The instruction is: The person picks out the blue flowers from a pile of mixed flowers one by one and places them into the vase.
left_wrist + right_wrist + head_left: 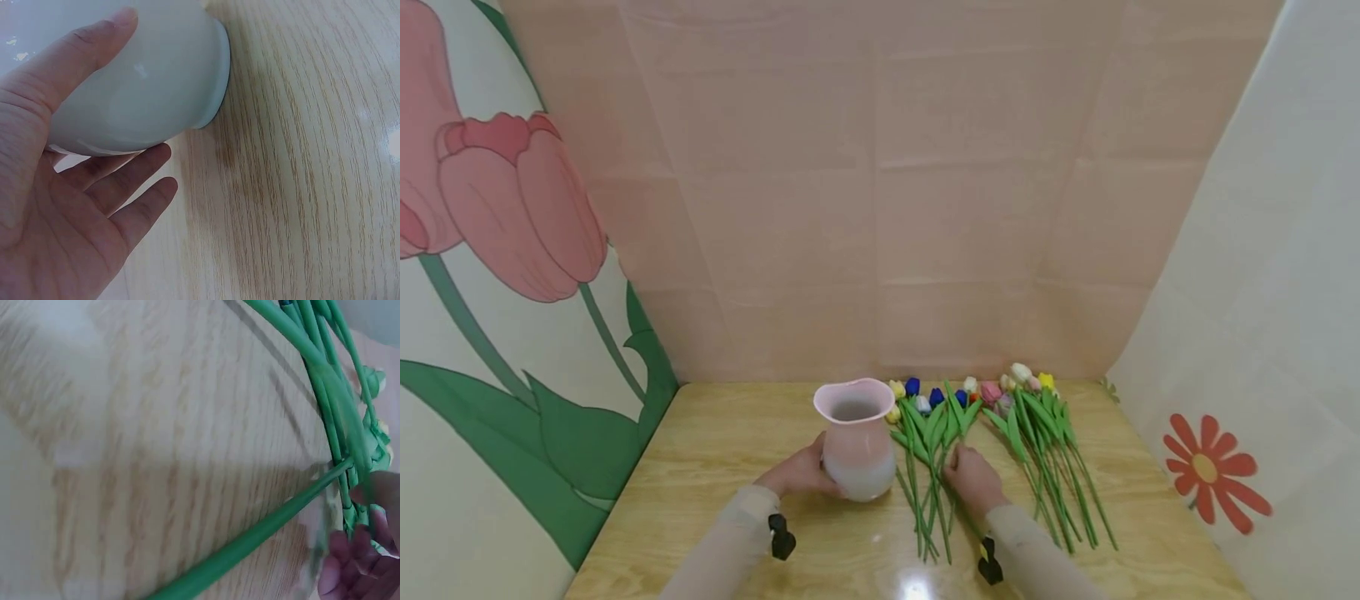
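Note:
A pink-and-white vase [859, 458] with a wavy flared rim is at the middle of the table. My left hand [803, 473] grips its left side; in the left wrist view the thumb lies along the pale glazed body [150, 81] and the fingers curl beneath. To the vase's right lies a bunch of artificial tulips [928, 433] with blue, yellow and white heads. Over this bunch my right hand [976, 483] pinches the green stem of a tulip. In the right wrist view, the right hand's fingers [362, 562] are close by several green stems [319, 369], and partly cut off.
A second bunch of tulips [1052, 450], with pink, white and yellow heads, is spread on the right part of the wooden table [715, 467]. A pink cloth backdrop [865, 208] hangs behind the table. Flower-printed panels [1262, 333] stand on both sides.

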A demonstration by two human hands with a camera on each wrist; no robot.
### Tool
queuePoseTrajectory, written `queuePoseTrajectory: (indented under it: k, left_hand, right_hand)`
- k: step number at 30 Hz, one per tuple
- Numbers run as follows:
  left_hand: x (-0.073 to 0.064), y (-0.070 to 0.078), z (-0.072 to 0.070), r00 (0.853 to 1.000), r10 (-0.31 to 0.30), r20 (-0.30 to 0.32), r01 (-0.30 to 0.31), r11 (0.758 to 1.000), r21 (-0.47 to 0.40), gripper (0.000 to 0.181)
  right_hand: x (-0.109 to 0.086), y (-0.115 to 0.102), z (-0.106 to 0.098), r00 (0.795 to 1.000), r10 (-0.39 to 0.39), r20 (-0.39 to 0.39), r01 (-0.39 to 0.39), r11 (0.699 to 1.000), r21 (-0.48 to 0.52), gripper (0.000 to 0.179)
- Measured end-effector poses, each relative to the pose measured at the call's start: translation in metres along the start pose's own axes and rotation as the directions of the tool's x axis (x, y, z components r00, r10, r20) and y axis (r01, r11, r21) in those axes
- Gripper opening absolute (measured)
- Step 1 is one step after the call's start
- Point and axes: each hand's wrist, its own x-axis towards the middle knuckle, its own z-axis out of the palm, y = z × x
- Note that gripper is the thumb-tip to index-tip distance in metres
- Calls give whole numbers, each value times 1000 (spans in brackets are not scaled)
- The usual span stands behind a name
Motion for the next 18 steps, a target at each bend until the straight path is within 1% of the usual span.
queuePoseTrajectory:
  k: [3,5,7,10,12,13,15,17,18]
  left_hand:
    - [0,0,0,1000,-2,-3,2,1000,-5,106]
    - [0,0,0,1000,0,-3,-1,1000,-4,106]
    - [0,0,0,1000,3,1,-3,1000,-4,106]
    - [1,0,0,1000,1,3,-1,1000,-5,107]
    - [1,0,0,1000,-2,4,2,1000,-3,107]
    - [1,-1,0,1000,-5,4,5,1000,-1,107]
    - [1,-1,0,1000,-6,5,6,1000,0,107]
    - [1,-2,0,1000,-5,4,5,1000,3,107]
    - [1,-2,0,1000,-5,2,5,1000,3,107]
  right_hand:
    - [2,0,-4,999,33,-21,-32,998,48,10]
    - [3,0,-7,997,44,-56,-41,998,56,9]
    - [3,0,-12,993,27,-112,-20,998,62,10]
    - [3,-3,-23,976,-27,-218,36,999,37,11]
    - [2,-6,-34,966,-31,-257,44,998,45,12]
    - [3,-6,-39,962,-33,-272,48,998,46,16]
    - [3,-7,-51,959,-9,-283,27,998,60,27]
    - [3,-5,-63,948,6,-318,19,997,76,36]
    - [4,-3,-69,937,-5,-349,28,998,61,39]
